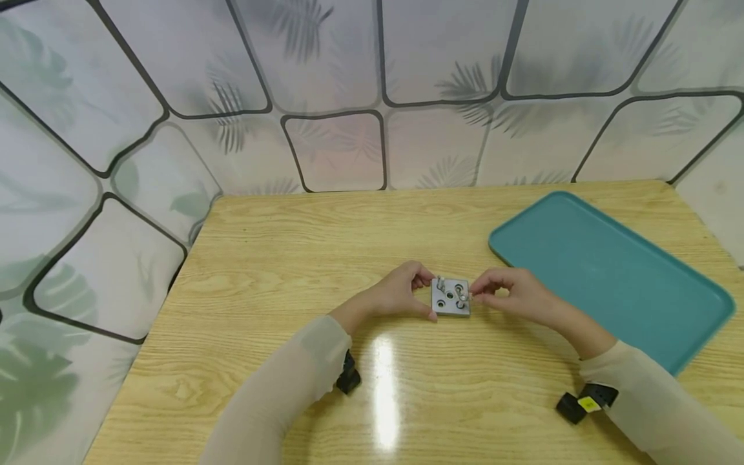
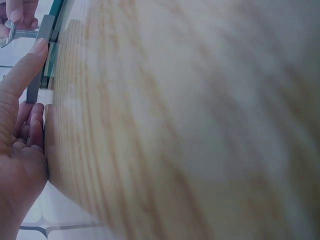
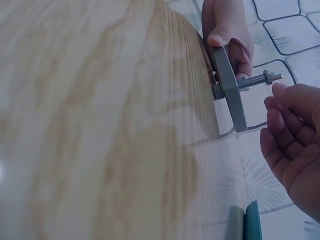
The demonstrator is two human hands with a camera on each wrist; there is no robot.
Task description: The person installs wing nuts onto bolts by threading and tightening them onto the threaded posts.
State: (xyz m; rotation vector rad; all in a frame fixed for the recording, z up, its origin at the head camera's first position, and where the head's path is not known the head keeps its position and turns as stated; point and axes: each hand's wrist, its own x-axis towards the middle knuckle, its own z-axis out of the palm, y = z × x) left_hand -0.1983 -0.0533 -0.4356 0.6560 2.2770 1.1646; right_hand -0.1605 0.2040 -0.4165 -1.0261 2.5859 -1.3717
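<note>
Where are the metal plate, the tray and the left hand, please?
Metal plate (image 1: pixel 450 305): head view, top face.
Tray (image 1: pixel 613 279): head view, bare surface.
Left hand (image 1: pixel 400 292): head view, back of hand.

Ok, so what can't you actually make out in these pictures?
- Head view: whether the right grip touches the bolt beside it; too small.
- Head view: underside of the metal plate; its own top face hides it.
- Left wrist view: most of the right grip; cut off by the top left corner.
- Right wrist view: most of the tray; cut off by the bottom edge.
</note>
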